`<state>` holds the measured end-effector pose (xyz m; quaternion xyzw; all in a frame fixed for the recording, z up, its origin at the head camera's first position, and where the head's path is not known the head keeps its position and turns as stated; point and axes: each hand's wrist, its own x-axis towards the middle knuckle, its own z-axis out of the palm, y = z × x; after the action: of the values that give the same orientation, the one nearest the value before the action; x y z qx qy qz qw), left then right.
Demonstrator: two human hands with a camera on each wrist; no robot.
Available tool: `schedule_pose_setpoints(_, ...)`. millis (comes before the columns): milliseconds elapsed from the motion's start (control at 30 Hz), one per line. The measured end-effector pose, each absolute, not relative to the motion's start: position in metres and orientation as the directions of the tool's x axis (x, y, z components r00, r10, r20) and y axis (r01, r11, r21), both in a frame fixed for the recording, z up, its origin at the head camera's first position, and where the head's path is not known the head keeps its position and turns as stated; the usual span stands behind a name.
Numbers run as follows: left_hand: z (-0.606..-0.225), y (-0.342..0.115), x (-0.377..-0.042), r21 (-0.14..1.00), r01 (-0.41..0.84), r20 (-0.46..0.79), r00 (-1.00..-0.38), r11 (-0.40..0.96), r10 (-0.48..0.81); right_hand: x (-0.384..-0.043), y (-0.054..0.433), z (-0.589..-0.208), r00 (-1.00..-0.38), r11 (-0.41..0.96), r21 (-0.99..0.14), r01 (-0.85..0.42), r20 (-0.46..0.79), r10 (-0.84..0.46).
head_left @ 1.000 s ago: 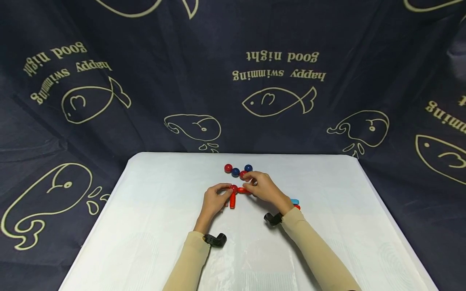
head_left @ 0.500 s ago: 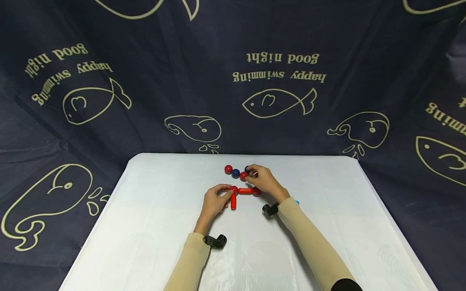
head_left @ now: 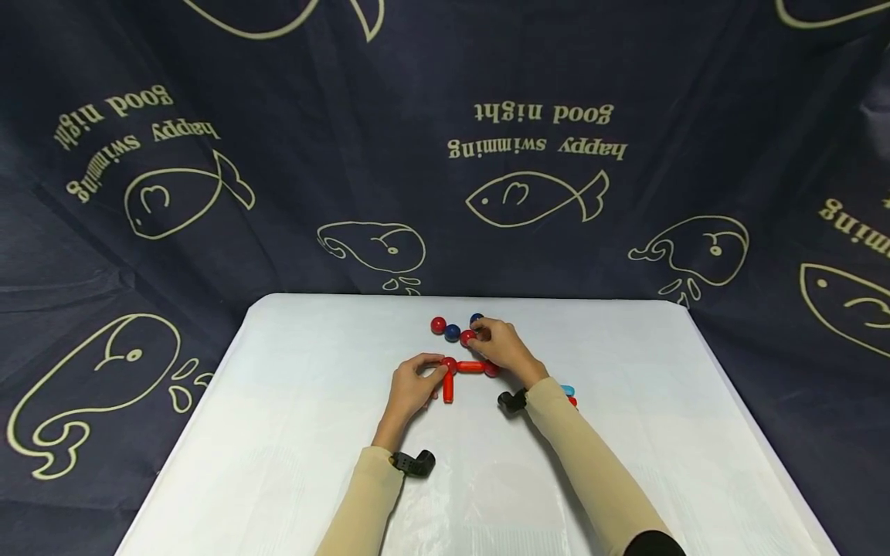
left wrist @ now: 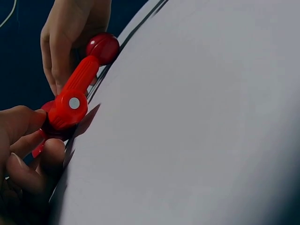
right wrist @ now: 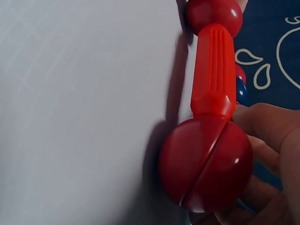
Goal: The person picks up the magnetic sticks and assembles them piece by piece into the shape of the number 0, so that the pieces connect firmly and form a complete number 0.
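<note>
My left hand (head_left: 412,388) pinches a red ball (head_left: 450,365) at the corner of a small construction. One red rod (head_left: 448,388) points from it toward me; another red rod (head_left: 472,367) runs right to a second red ball (right wrist: 206,164). In the left wrist view, a pale disc (left wrist: 74,103) marks the near rod's free end. Above the construction, my right hand (head_left: 509,349) has thumb and index fingertip at the right side of another red ball (head_left: 467,338), the right one in a loose row. A blue ball (head_left: 477,317) shows just behind the index finger.
Farther left in the row lie a blue ball (head_left: 452,333) and a red ball (head_left: 438,325). Light blue (head_left: 568,391) and red pieces (head_left: 572,401) show beside the right sleeve. The white table (head_left: 313,371) ends at a dark printed cloth (head_left: 417,154).
My right hand has let go of the construction's right end, uncovering the ball there, and moved up to the red ball in the row. The left hand keeps its hold on the corner ball.
</note>
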<state>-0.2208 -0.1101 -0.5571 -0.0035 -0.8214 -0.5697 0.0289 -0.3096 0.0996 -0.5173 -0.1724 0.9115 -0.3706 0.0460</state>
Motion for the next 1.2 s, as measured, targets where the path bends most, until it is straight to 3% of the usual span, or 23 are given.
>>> schedule_pose_setpoints(633,-0.558,-0.110,-0.222,0.931,0.036,0.051,-0.998,0.364,-0.034,-0.301,0.104,-0.515,-0.951,0.647,-0.717,-0.259,0.074,-0.300)
schedule_pose_setpoints(1200,-0.557,-0.109,-0.222,0.927,-0.004,0.013,-0.999,0.374,-0.042,-0.268,0.107,-0.499,-0.952,0.557,-0.783,-0.278,0.149,-0.266)
